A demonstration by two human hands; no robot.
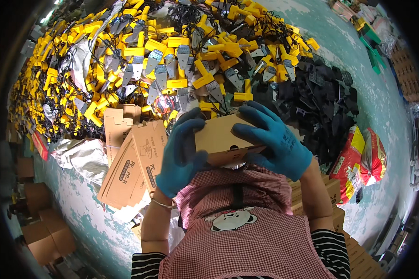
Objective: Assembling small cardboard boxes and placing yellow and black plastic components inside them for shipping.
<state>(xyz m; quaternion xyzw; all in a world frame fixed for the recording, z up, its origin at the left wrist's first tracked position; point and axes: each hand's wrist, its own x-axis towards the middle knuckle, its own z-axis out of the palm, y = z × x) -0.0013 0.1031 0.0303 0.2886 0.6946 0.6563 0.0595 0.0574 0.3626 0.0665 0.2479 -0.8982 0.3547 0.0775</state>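
Note:
A small brown cardboard box (219, 132) is held up in front of my apron, its lid side facing me and a dark round notch at the near edge. My left hand (184, 151), in a blue glove, grips its left end. Across the top and right end lie the gloved fingers of my right hand (272, 139), the thumb under the near edge. What is inside the box cannot be seen. Left of it lean flattened printed cartons (130, 169), close to my left wrist.
Beyond the box rises a large heap of yellow-handled tools (172, 51) with grey metal plates and black cords. To its right lies a pile of black plastic parts (316, 93). Red-yellow bags (358, 158), stacked cartons (328, 190) and a white sack (81, 158) are around me.

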